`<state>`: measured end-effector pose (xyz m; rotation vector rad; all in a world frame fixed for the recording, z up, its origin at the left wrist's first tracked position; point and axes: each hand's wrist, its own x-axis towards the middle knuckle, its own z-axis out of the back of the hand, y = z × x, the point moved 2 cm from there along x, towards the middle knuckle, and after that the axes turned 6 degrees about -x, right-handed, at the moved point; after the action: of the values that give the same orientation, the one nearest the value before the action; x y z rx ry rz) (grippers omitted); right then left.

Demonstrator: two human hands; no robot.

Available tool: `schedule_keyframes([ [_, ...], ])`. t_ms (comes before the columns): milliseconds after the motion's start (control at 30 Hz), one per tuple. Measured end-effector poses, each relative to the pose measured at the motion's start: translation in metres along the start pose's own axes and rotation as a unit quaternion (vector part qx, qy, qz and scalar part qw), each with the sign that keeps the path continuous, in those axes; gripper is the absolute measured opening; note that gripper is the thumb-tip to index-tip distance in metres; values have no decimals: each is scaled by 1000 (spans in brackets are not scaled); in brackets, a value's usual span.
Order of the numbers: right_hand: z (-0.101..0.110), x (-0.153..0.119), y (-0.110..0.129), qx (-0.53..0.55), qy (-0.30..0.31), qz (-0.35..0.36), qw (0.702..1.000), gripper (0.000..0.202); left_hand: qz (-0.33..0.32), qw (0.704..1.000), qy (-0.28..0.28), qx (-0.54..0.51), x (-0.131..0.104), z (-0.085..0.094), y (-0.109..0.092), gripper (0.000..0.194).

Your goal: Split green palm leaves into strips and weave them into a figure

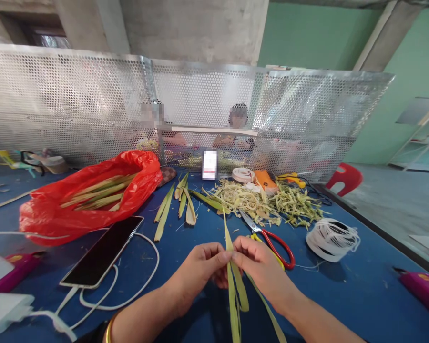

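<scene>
Thumb to thumb at the lower middle, my left hand [209,263] and my right hand [255,267] both pinch a bundle of long green leaf strips [232,295]. One pointed tip rises above the fingers, and several strips hang below them. Just beyond my right hand lie scissors with red handles [279,247] and a yellow-handled tool, partly covered by the hand. More flat leaf pieces [164,212] rest on the blue table [186,238] ahead of my left hand.
A red plastic bag [75,224] of leaves and a phone [103,252] with white cables lie left. Shredded leaf piles [296,205] and a white string roll [331,240] are right. A perforated metal screen [207,95] stands behind; people are beyond it.
</scene>
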<state>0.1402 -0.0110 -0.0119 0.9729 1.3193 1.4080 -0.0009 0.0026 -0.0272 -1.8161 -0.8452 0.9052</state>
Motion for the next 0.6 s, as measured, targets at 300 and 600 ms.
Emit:
schedule_keyframes([
  [300, -3, -3, 4, 26, 59, -16, 998, 30, 5, 998, 26, -49, -5, -3, -2, 32],
  [600, 4, 0, -4, 233, 86, -39, 968, 17, -47, 997, 25, -64, -9, -2, -9, 26],
])
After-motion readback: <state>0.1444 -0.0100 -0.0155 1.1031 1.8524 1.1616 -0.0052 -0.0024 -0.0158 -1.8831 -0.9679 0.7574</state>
